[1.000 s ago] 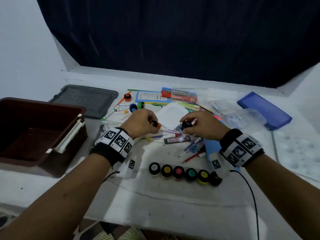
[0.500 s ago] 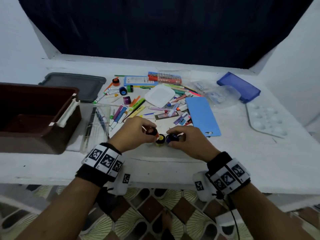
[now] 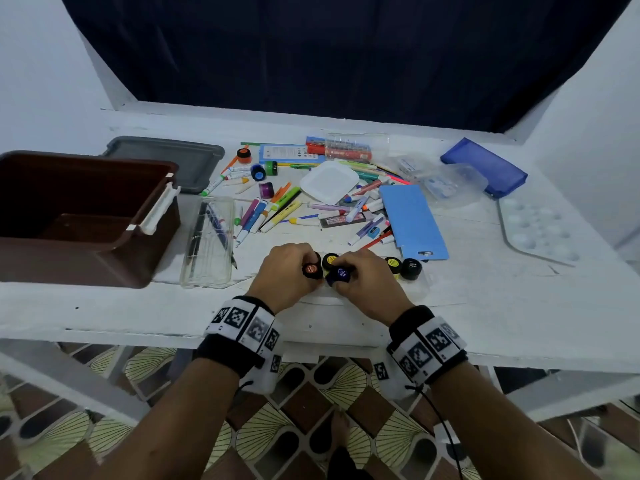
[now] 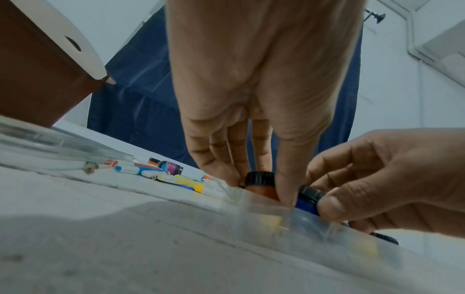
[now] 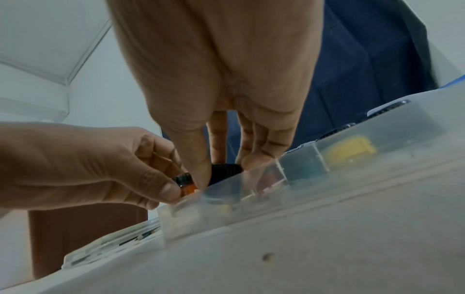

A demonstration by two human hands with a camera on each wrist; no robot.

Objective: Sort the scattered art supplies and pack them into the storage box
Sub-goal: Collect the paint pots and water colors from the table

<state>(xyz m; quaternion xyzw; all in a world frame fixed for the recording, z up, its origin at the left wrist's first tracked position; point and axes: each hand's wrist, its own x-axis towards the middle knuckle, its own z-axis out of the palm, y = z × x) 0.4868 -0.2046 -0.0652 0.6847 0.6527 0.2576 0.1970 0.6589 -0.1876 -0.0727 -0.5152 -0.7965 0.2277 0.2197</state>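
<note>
My left hand (image 3: pixel 304 266) pinches a small orange paint pot (image 3: pixel 311 270) with a black cap. Beside it, my right hand (image 3: pixel 346 271) pinches a blue paint pot (image 3: pixel 341 274). Both pots are held low over the left end of a clear compartment tray (image 5: pixel 302 169) near the table's front edge. In the left wrist view the orange pot (image 4: pixel 261 189) and blue pot (image 4: pixel 308 201) sit at the tray's rim. Yellow-labelled pots (image 3: pixel 393 263) and a black pot (image 3: pixel 411 268) stand in the tray to the right. The brown storage box (image 3: pixel 86 244) stands open at the left.
A grey lid (image 3: pixel 166 157) lies behind the box and a clear pencil case (image 3: pixel 207 244) beside it. Markers, pens and a white dish (image 3: pixel 329 181) are scattered mid-table. A blue card (image 3: pixel 412 220), blue pouch (image 3: pixel 485 166) and white palette (image 3: pixel 536 226) lie right.
Both hands came back from the scattered pile to the row of pots at the front edge, each still holding its pot. The head view has pulled back and tilted down.
</note>
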